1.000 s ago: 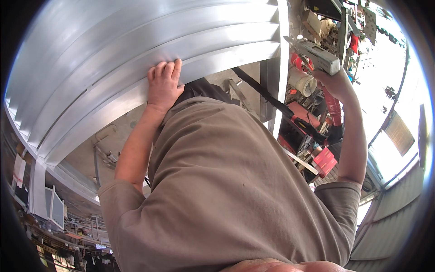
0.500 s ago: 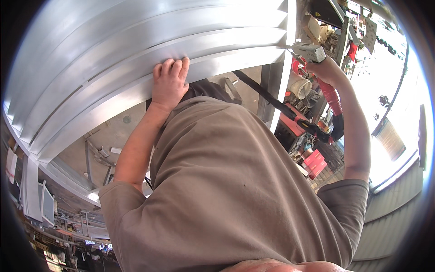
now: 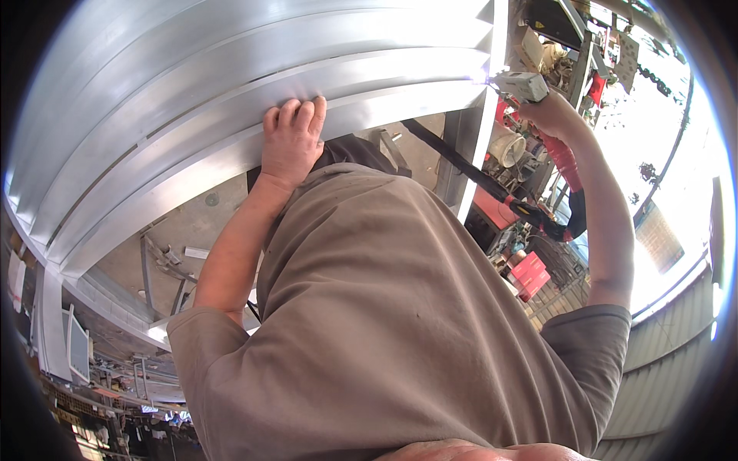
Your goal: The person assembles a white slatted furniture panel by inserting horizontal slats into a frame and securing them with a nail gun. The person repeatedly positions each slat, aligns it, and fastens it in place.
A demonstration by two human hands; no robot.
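Observation:
A large silvery metal frame (image 3: pixel 498 31) with long parallel slats fills the upper part of the view. My left hand (image 3: pixel 292 142) is closed over the nearest metal slat (image 3: pixel 384 109), fingers bent on its upper face and the thumb at its near edge. At the frame's right end, my right hand (image 3: pixel 552 115) grips a handheld welding gun (image 3: pixel 523 85) with a pale boxy body. The gun's tip points left at the joint between slat and upright, where a small bright violet-white glow shows. A thick red and black cable (image 3: pixel 565 169) trails from the gun.
A black hose (image 3: pixel 453 157) crosses the frame's upright on the right. Beyond stand a red-topped bench (image 3: pixel 496 207), a whitish bucket (image 3: pixel 507 147) and a pink-red box (image 3: pixel 529 275). Metal offcuts (image 3: pixel 173 257) lie on the floor at left. Corrugated sheeting (image 3: pixel 661 376) is at lower right.
A violet-white glow has appeared at the welding gun's tip. The gun and my right hand have barely shifted in view. My left hand keeps its hold on the slat.

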